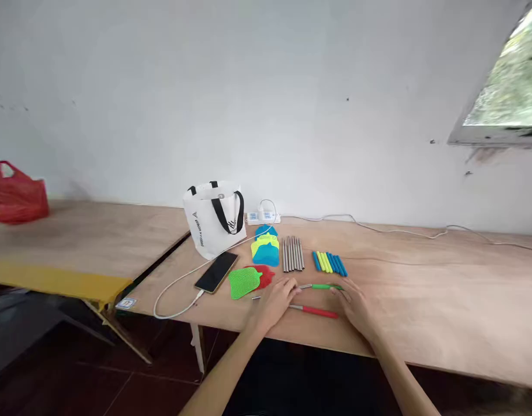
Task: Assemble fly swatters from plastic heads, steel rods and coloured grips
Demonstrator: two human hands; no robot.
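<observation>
A thin metal rod with a green handle (pixel 321 286) lies crosswise between my hands on the wooden table. My left hand (pixel 274 303) has its fingers closed at the metal end. At the other end, my right hand (pixel 354 303) pinches the tip of the green handle. Closer to me is a similar rod with a red handle (pixel 320 312); my left hand covers part of its metal shaft. Left of that hand are a green perforated fly swatter head (pixel 244 282) and a red one (pixel 266 276), partly overlapping. Blue (pixel 266 255) and yellow (pixel 257 248) heads are stacked behind them.
Several metal tubes (pixel 293 254) stand in a row beside several blue and yellow handles (pixel 330 263). A phone (pixel 216 272) on a white cable, a white bag (pixel 214 222) and a power strip (pixel 263 217) are at left and back. A red bag (pixel 17 196) sits on the other table.
</observation>
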